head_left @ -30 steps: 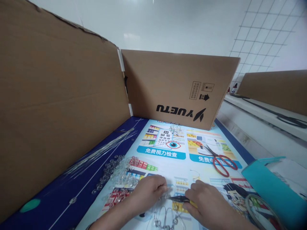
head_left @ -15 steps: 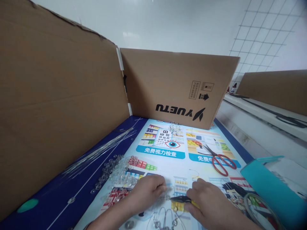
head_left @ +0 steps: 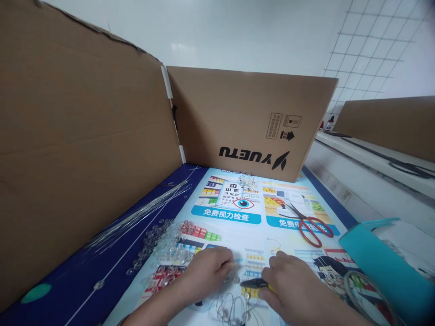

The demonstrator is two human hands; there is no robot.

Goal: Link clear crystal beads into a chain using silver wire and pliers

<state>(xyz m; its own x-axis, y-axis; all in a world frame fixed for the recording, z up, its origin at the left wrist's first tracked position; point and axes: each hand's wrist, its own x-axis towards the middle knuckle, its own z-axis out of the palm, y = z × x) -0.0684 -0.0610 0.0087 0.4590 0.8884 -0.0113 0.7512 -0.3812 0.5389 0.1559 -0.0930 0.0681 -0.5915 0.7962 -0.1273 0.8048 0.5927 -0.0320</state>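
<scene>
My left hand (head_left: 212, 268) is closed, its fingertips pinching a thin wire that carries a clear bead (head_left: 237, 280). Much of that wire is hidden behind the fingers. Wrapped in my right hand (head_left: 288, 280) is a pair of pliers (head_left: 254, 283) with dark pointed jaws and a yellow handle. The jaws point left and lie close to the bead; whether they touch the wire I cannot tell. Below both hands lies a tangle of bent wire with clear beads (head_left: 234, 310). Left of my left hand spreads a pile of loose clear beads (head_left: 173, 244).
Red-handled scissors (head_left: 314, 228) lie beyond my right hand. A bundle of straight wires (head_left: 146, 210) rests along the left cardboard wall (head_left: 84, 149). More beaded wire (head_left: 246, 181) sits by the back cardboard panel (head_left: 238, 117). To the right are a coil (head_left: 350, 290) and a teal case (head_left: 380, 262).
The view has shifted slightly. Both hands keep almost the same pose, with the pliers still close to the bead.
</scene>
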